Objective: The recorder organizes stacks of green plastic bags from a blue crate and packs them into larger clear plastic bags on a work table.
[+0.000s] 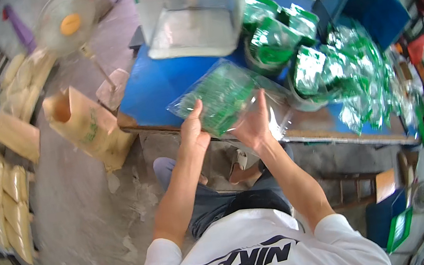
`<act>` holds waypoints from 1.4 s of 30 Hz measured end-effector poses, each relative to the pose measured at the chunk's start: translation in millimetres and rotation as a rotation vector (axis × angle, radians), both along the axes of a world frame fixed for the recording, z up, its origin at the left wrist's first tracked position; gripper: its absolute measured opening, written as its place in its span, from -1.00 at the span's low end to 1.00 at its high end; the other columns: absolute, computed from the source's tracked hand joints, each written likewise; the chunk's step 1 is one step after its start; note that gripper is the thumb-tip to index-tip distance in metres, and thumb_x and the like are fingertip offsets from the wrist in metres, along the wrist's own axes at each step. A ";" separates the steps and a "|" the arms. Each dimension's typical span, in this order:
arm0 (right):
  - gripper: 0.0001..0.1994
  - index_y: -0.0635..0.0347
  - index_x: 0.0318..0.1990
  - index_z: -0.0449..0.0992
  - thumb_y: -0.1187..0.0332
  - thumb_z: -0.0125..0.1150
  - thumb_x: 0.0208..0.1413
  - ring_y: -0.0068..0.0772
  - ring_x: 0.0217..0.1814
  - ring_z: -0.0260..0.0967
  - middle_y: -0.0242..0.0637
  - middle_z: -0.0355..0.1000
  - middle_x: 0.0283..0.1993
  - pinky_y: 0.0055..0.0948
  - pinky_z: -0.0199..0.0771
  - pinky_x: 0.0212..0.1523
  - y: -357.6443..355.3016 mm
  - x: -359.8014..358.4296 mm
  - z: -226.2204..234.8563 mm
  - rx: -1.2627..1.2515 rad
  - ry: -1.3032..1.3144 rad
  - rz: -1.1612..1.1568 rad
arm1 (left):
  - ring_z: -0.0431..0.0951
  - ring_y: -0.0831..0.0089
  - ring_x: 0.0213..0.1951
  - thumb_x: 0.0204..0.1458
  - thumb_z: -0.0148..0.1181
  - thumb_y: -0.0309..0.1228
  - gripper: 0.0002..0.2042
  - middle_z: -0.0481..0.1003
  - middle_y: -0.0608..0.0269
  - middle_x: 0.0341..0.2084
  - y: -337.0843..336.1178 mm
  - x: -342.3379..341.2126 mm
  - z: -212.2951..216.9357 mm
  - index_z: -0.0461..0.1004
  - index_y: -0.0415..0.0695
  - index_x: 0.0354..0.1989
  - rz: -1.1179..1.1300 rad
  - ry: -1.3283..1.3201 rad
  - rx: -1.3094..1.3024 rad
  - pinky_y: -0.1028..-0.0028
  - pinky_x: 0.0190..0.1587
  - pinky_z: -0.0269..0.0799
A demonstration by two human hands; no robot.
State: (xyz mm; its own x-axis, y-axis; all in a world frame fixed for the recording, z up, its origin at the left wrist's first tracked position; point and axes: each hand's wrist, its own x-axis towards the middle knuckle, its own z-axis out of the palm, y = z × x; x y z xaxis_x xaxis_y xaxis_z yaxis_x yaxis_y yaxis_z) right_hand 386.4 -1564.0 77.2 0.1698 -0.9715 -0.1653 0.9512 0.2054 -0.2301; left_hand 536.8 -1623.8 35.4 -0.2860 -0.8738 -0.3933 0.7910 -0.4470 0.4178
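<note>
I hold a clear plastic bag with a stack of flat green packets inside, above the near edge of the blue table. My left hand grips its lower left side, thumb on top and fingers underneath. At the right side of the bag, my right hand has its thumb up along the plastic and its fingers beneath the bag. Loose clear film spreads to the right of this hand. The fingers of both hands are partly hidden, and the bag is slightly blurred.
On the blue table stand a clear plastic bin, round tubs of green-and-silver pouches, a pile of such pouches and a dark blue crate. To the left are an open paper sack and a standing fan.
</note>
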 end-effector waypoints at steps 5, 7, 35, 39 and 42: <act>-0.23 0.14 0.43 0.02 -0.17 0.02 0.26 0.02 0.48 0.03 0.01 0.04 0.45 0.28 0.05 0.39 3.8 -23.9 2.1 0.261 0.250 0.118 | 0.54 0.22 0.01 0.21 0.22 -0.32 -0.67 0.53 0.13 -0.04 -9.1 14.7 -10.5 0.42 -0.21 0.07 -0.120 -0.071 -0.003 0.14 0.09 0.49; -0.27 0.14 0.43 0.00 -0.12 -0.01 0.30 0.04 0.47 0.04 0.03 0.03 0.45 0.27 0.10 0.37 5.2 -31.6 -4.2 0.223 0.211 0.115 | 0.54 0.21 0.00 0.22 0.21 -0.32 -0.67 0.53 0.12 -0.04 -8.8 16.3 -0.3 0.42 -0.21 0.07 -0.168 -0.148 -0.035 0.13 0.09 0.50; -0.42 0.21 0.27 0.29 0.40 0.22 0.05 -0.04 0.20 0.42 0.01 0.41 0.19 -0.19 0.39 0.21 25.2 -267.8 85.7 -0.314 2.314 -0.624 | -0.16 -0.10 0.48 0.20 0.03 0.09 -0.25 -0.07 0.00 0.48 -37.0 3.7 -6.1 0.00 0.00 0.49 -0.244 -2.294 -1.334 -0.22 0.41 -0.34; -0.21 0.34 0.36 0.10 0.35 0.28 -0.07 0.10 0.35 0.25 0.21 0.29 0.27 -0.19 0.21 0.37 -66.8 -310.9 60.3 -0.568 2.612 -0.359 | -0.15 -0.11 0.48 0.18 0.01 0.14 -0.22 -0.08 0.00 0.48 -36.3 3.6 -11.4 0.01 0.00 0.48 -0.315 -2.319 -1.281 -0.21 0.41 -0.33; -0.23 0.32 0.27 0.24 0.32 0.42 -0.15 0.09 0.27 0.32 0.16 0.36 0.20 -0.16 0.38 0.21 -104.1 -303.5 86.2 -0.160 2.667 0.351 | -0.15 -0.11 0.47 0.16 0.00 0.19 -0.20 -0.05 0.00 0.47 -36.4 18.1 -10.2 0.02 0.00 0.48 -0.350 -2.327 -1.210 -0.21 0.41 -0.32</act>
State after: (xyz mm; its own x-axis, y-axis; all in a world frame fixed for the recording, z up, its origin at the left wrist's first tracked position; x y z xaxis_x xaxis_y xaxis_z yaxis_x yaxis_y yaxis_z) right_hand 82.9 -1668.1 163.4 -0.0571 -0.9878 -0.1450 -0.9810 0.0825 -0.1756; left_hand 554.8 -1660.2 25.2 -0.4565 -0.8713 0.1800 -0.8781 0.4739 0.0667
